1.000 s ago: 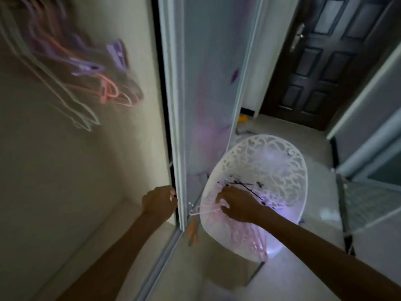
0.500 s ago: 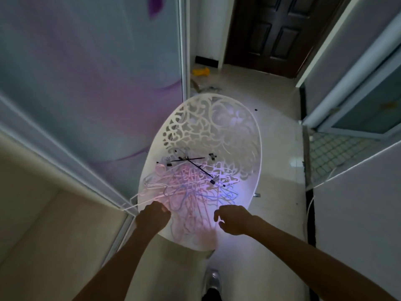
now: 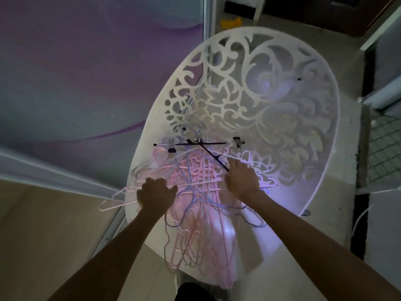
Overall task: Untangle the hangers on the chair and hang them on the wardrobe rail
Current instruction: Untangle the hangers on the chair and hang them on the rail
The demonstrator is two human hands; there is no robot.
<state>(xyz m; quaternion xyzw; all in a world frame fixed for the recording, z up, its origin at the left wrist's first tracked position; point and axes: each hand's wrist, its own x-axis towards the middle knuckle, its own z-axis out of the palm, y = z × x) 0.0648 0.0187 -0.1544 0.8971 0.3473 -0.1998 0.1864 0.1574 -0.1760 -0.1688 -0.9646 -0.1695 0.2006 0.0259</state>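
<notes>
A tangled heap of pink, lilac and white wire hangers (image 3: 195,205) lies on the seat of a white openwork chair (image 3: 271,88). A black clip hanger (image 3: 201,144) rests across the top of the heap. My left hand (image 3: 155,194) is curled over the heap's left side, gripping a white hanger that juts out past the seat edge. My right hand (image 3: 242,181) lies on the heap's right side with its fingers bent round hanger wires near the black bar. The wardrobe rail is out of view.
The wardrobe's sliding door (image 3: 86,83) with a purple pattern stands at the left, its track running beside the chair. A yellow object (image 3: 231,22) lies on the floor behind the chair. A dark door is at the top right, and a mesh panel (image 3: 384,148) at the right.
The view swung from the wardrobe interior down to the chair. My left hand left the door edge and came onto the hanger heap; my right hand moved forward onto it.
</notes>
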